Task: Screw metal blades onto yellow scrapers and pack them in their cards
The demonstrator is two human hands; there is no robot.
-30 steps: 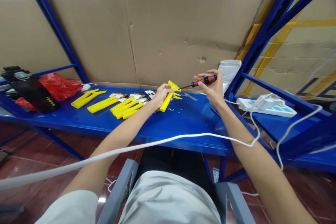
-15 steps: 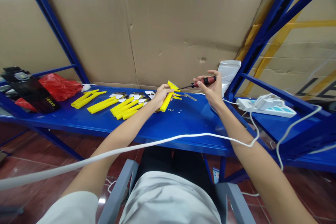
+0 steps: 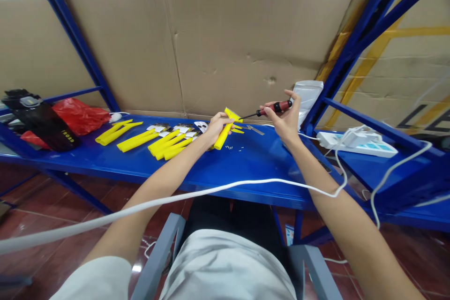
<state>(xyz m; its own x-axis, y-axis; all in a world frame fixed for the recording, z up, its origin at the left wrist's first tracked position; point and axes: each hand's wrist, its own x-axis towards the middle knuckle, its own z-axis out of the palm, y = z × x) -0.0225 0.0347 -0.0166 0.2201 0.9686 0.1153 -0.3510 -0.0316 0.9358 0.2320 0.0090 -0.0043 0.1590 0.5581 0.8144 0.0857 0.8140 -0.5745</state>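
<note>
My left hand point(image 3: 217, 129) is closed around a yellow T-shaped scraper point(image 3: 221, 138), its wide head pointing up and away from me. In my right hand point(image 3: 287, 119) is a screwdriver point(image 3: 276, 108) with a red and black handle; its shaft points left and its tip meets the scraper near the head. My right index finger is raised off the handle. Just right of the scraper lie thin metal blades point(image 3: 256, 130) and yellow pieces point(image 3: 237, 129). Tiny screws point(image 3: 229, 147) are scattered on the blue table point(image 3: 260, 164) below.
Several yellow scrapers point(image 3: 138, 140) with black-and-white ends lie left of my left arm. Farther left are a black bottle point(image 3: 45, 124) and a red plastic bag point(image 3: 82, 117). A white cable point(image 3: 218, 188) crosses in front. A power strip point(image 3: 358, 143) sits right; cardboard point(image 3: 225, 47) stands behind.
My right index finger has lifted, and the fingers have shifted on the screwdriver handle. The screwdriver has moved very slightly right. My left hand and the scraper stay nearly still.
</note>
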